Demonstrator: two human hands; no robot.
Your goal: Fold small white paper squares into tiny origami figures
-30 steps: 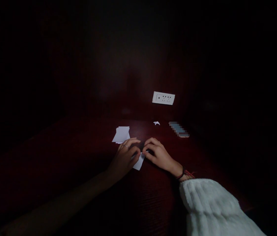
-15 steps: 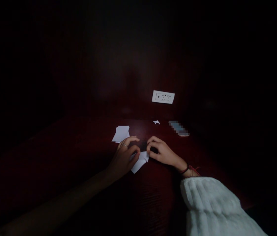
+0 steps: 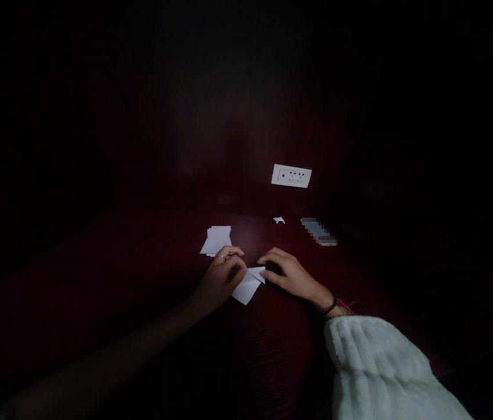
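A small white sheet of paper [image 3: 245, 292] lies on the dark red table, its upper right part folded over into a pointed flap. My left hand [image 3: 220, 279], with a ring on one finger, pinches the sheet's upper left side between thumb and curled fingers. At the right corner, the thumb of my right hand [image 3: 289, 273] presses on the flap. The other fingers of that hand curl just beyond the paper's far edge. Part of the sheet is hidden beneath my left hand.
Several white sheets in a loose stack [image 3: 217, 238] lie beyond my left hand. A small folded paper piece [image 3: 279, 220] and a pixelated phone [image 3: 318, 232] are farther back on the right. A white socket plate [image 3: 291, 175] is on the wall behind the table [image 3: 163, 245].
The sheet's right part has come to show as a folded flap. My right hand moved slightly right, then its thumb came onto the flap. My left hand stayed on the paper, shifting a little.
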